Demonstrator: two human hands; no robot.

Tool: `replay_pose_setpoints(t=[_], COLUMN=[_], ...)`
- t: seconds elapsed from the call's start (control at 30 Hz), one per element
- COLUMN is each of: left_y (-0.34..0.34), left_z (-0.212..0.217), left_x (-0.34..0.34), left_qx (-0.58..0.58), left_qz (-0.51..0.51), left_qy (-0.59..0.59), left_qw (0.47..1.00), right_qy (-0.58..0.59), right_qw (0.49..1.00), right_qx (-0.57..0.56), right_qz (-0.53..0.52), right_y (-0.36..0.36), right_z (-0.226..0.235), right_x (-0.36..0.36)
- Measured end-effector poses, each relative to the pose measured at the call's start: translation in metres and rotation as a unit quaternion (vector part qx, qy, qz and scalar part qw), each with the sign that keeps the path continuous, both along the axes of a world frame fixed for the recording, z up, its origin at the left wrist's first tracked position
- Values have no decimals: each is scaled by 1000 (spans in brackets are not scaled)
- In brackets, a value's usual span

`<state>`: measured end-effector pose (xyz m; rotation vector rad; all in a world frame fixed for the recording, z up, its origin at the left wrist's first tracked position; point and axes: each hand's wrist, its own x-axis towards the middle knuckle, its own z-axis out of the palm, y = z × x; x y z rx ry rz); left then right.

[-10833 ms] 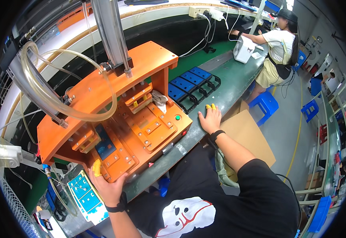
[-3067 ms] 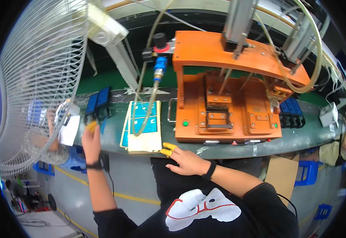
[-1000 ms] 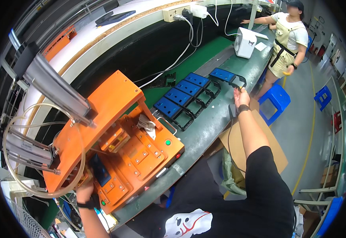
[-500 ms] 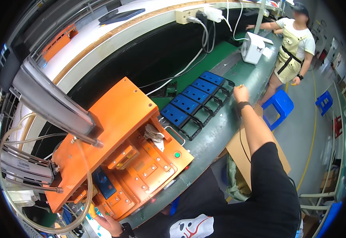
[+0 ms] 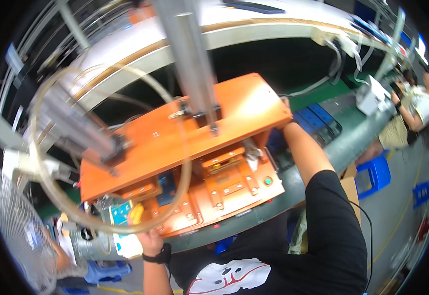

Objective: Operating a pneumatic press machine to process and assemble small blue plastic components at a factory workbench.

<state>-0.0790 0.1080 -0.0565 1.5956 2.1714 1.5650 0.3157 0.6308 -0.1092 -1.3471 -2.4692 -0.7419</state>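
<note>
Left hand [image 5: 150, 239] sits at the desk's near edge, yellow-tipped fingers [image 5: 137, 214] reaching up onto a blue board [image 5: 121, 213] at the near-left corner of the orange press [image 5: 199, 162]; whether it grips the board cannot be told. Right arm [image 5: 303, 152] stretches past the press's right side toward the blue trays [image 5: 318, 118]; that hand is hidden behind the press top. A fan [image 5: 13, 231] stands at the left.

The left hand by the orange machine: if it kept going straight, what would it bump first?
Probably the small blue part at the orange press's front corner. The left hand points up toward it, though depth is unclear.
</note>
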Motion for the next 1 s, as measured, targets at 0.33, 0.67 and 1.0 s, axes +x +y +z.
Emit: replay_pose_setpoints(t=[0.33,0.67,1.0], left_y=[0,0,-60], left_z=[27,31,-18], left_x=[-2,-3,-68], left_qx=[48,77,90], left_qz=[-6,-5,41], left_qy=[116,57,-269], left_qw=[992,995,958], right_qy=[245,607,297], right_qw=[954,681,736], right_qx=[-104,-392,-364], right_qz=[140,124,488], right_y=[-106,-364,-449], right_z=[95,218,238], right_x=[26,124,-43])
